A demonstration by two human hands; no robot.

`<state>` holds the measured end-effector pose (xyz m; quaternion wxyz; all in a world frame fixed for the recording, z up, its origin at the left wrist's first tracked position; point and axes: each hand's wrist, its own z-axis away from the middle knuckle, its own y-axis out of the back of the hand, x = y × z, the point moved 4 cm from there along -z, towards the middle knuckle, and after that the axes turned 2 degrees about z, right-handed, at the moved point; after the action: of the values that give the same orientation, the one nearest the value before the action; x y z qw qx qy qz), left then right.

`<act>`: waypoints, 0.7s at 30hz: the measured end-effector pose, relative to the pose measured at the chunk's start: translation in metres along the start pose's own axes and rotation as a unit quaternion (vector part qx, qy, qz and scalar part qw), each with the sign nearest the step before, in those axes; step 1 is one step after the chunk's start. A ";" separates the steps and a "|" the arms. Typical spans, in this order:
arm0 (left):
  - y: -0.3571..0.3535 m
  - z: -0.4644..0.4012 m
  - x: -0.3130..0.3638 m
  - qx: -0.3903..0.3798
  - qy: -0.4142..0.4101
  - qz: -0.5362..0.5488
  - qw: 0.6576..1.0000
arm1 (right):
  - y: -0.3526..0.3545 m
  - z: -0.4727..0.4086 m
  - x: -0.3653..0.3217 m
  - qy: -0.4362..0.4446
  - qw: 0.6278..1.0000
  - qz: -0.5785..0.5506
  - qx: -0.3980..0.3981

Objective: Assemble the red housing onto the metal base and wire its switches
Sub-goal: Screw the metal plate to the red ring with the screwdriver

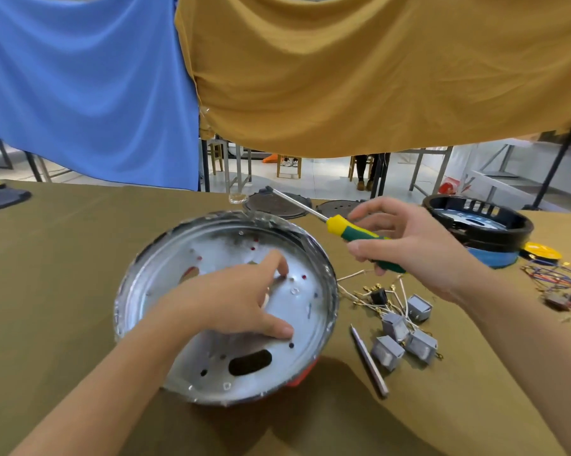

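1. The base (226,311), a round, shallow, shiny metal pan pierced with small holes and one oblong slot (249,362), lies near the middle of the table (64,258), open side up. A strip of the red housing (302,376) shows under its near-right rim.
2. The left hand (235,304) rests inside the base, fingers bent and spread, fingertips touching the metal floor; whether it pinches some small part I cannot tell.
3. The right hand (412,245) is above the table right of the base, fingers curled round a screwdriver (353,232) with a green and yellow handle.
4. The screwdriver's long axis runs from near right to far left, its steel shaft pointing past the base's far rim.
5. Just right of the base lie four grey boxy switches (406,334) with thin wires and brass terminals, and a slim metal rod (368,360) beside them.
6. Farther right sit a black ring part (478,222) and a loose wire tangle (557,281).
7. The olive cloth to the left of the base is open room.
8. Blue (87,87) and ochre (376,70) cloths hang beyond the table's far edge.
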<state>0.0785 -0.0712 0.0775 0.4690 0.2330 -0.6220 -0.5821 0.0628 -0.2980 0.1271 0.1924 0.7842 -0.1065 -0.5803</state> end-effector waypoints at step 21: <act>0.019 -0.009 -0.025 0.292 0.087 -0.115 0.945 | -0.015 0.040 0.030 0.121 0.964 0.196 0.136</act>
<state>0.1024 -0.0508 0.0864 0.3623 0.4797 -0.6903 -0.4027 0.0326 -0.3038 0.0845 0.2059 0.8310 -0.3119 -0.4121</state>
